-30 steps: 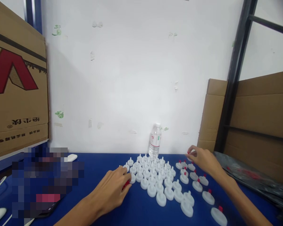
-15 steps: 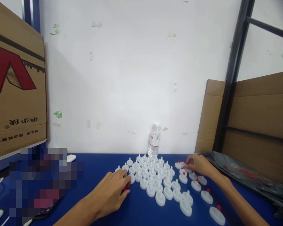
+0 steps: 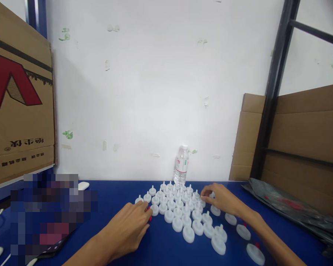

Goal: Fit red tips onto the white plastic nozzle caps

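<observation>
Now right hand (image 3: 220, 197) leftward, by white lids (image 3: 196, 195)

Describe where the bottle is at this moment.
In the head view, the bottle stands just right of centre at the back of the blue table, close to the wall and right behind the white lids.

At seven o'clock the left hand (image 3: 131, 223) hides most of the red caps (image 3: 150, 218) beneath it. Toward four, the right hand (image 3: 221, 198) covers the tops of several white lids (image 3: 231, 219) — its fingertips' hold is unclear. A pixelated patch (image 3: 55, 212) masks eight o'clock; the nine o'clock box (image 3: 24, 118) runs off the edge.
</observation>
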Demonstrator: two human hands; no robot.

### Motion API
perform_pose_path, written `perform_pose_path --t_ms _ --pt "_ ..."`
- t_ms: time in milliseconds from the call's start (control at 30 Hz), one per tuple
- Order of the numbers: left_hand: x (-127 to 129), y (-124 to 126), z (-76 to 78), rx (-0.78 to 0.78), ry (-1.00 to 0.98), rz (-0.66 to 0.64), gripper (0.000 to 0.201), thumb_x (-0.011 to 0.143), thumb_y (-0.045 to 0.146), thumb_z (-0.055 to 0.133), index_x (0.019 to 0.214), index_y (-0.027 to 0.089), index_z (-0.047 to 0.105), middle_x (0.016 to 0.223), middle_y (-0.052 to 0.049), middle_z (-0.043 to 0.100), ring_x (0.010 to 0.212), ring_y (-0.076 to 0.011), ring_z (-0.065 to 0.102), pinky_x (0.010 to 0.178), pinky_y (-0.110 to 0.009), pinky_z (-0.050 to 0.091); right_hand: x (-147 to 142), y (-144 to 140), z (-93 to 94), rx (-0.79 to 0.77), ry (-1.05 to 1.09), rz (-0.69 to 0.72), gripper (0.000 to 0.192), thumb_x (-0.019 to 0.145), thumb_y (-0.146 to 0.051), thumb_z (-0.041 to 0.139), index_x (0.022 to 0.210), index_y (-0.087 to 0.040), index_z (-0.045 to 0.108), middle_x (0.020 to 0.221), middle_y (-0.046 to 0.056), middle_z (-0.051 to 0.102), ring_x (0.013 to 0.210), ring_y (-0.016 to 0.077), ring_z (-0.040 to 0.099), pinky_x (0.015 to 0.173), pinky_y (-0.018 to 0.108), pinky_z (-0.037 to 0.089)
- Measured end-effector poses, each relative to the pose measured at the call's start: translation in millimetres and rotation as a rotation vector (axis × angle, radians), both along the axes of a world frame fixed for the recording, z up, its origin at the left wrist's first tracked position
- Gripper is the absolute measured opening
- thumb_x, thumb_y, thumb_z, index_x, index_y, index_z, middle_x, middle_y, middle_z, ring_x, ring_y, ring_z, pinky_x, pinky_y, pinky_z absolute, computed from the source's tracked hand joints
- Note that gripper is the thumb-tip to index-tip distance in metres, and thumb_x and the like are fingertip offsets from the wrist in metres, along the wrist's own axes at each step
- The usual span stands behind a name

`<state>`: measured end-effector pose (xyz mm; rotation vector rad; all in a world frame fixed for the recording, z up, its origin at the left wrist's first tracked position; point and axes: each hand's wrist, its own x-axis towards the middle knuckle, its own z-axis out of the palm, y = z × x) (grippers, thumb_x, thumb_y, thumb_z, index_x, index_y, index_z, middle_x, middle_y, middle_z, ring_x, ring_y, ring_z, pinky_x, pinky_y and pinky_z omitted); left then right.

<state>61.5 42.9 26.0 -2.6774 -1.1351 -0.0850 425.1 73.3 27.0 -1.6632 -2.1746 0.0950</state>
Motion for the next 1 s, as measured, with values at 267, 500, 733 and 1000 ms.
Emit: perform_pose_path --t_ms 267,500,733,1000 --pt "0 2 -4.3 0.009 -0.033 0.006 0.018 0.096 0.018 0.048 0.106 0.021 0.062 0.107 -0.010 0.067 0.092 -0.0292 0.067 0.072 -0.040 0.052 -2 -1 -0.5 -0.008 0.047 0.017 0.016 0.083 -0.036 0.062 0.081 -0.024 0.072 0.091 0.003 0.077 0.088 0.0247 0.070 0.077 0.032 0.049" --pt "-1 11 -14.6 0.021 0.021 -0.003 0.023 0.098 0.013 0.043 0.101 0.019 0.065 0.102 -0.009 0.069 0.085 -0.0269 0.068 0.067 -0.036 0.051 -18 -9 7.5 0.105 0.193 -0.024 0.025 0.097 -0.046 0.043 0.100 -0.025 0.057 0.090 0.005 0.076 0.087 0.0257 0.072 0.073 0.034 0.052" --pt "1 8 -12.2 0.061 -0.043 -0.038 0.018 0.101 0.016 0.044 0.102 0.021 0.061 0.103 -0.006 0.067 0.084 -0.0227 0.068 0.065 -0.030 0.046 -35 -17 11.5 0.264 0.182 0.033 0.023 0.097 -0.042 0.050 0.102 -0.025 0.064 0.101 0.005 0.074 0.084 0.0229 0.070 0.074 0.034 0.053" --pt "10 -1 -16.6 0.091 -0.438 -0.130 0.016 0.105 0.024 0.044 0.103 0.024 0.060 0.092 0.002 0.072 0.076 -0.0184 0.072 0.062 -0.027 0.045 -82 -40 0.0 0.366 0.108 0.338 0.021 0.099 -0.040 0.059 0.114 -0.027 0.065 0.110 0.005 0.069 0.102 0.0218 0.065 0.088 0.035 0.052"
